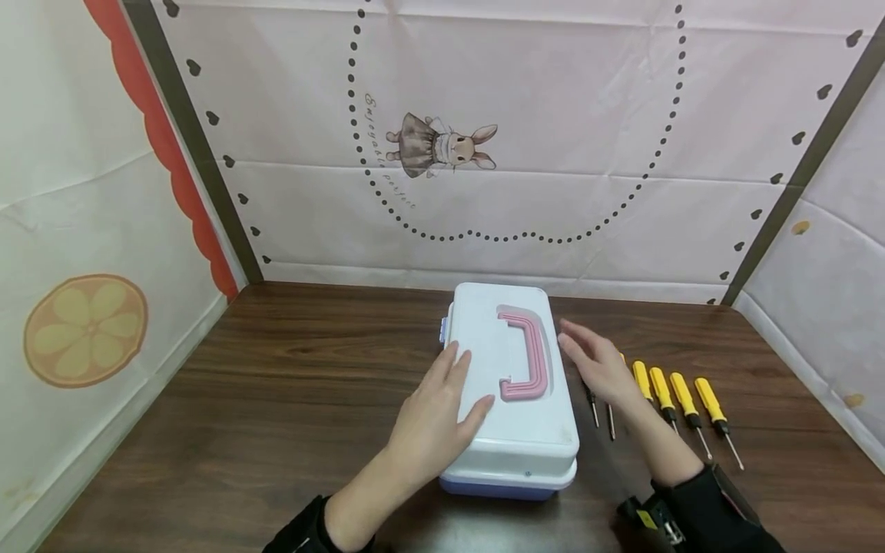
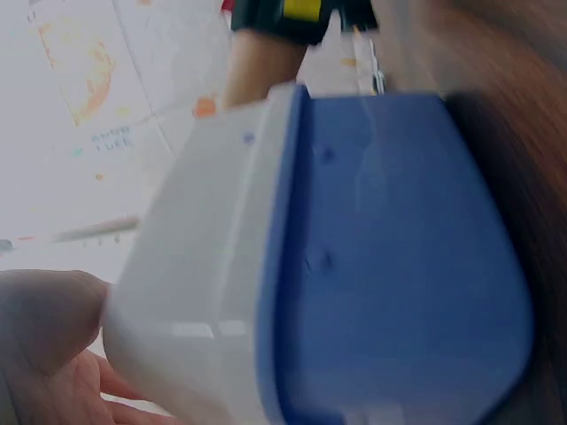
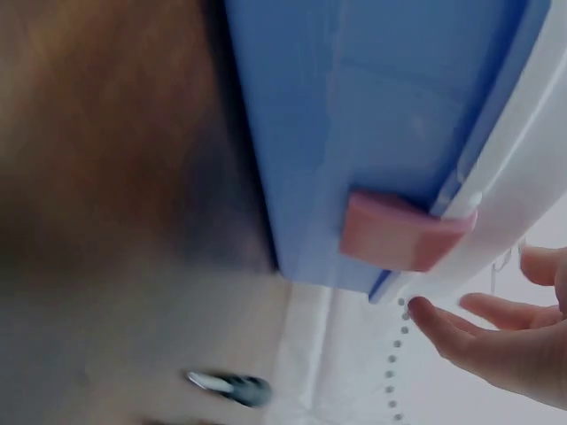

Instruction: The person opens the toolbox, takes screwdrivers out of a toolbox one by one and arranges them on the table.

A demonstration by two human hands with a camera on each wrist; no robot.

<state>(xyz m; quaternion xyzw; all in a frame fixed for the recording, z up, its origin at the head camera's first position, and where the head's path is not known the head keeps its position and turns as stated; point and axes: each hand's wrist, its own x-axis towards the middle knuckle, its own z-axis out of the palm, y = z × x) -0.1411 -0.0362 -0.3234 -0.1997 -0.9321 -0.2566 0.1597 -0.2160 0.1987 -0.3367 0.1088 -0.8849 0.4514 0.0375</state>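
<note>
A storage box [image 1: 477, 418] with a white lid, a blue base [image 2: 399, 257] and a pink handle [image 1: 535, 361] stands closed on the table. My left hand [image 1: 435, 418] lies along the left part of its lid, fingers extended and thumb spread over the top. Whether the whole palm touches cannot be told. At the lid's right edge is my right hand [image 1: 600, 367], its fingers loosely bent and nothing in them. In the right wrist view, a pink latch [image 3: 403, 235] joins lid and base, with the right fingertips beside it, seemingly apart.
Right of the box, several screwdrivers with yellow handles [image 1: 683, 393] lie in a row, some partly hidden by my right arm. The brown wooden table [image 1: 276, 399] meets a printed white cloth wall [image 1: 553, 115] at the back and on both sides.
</note>
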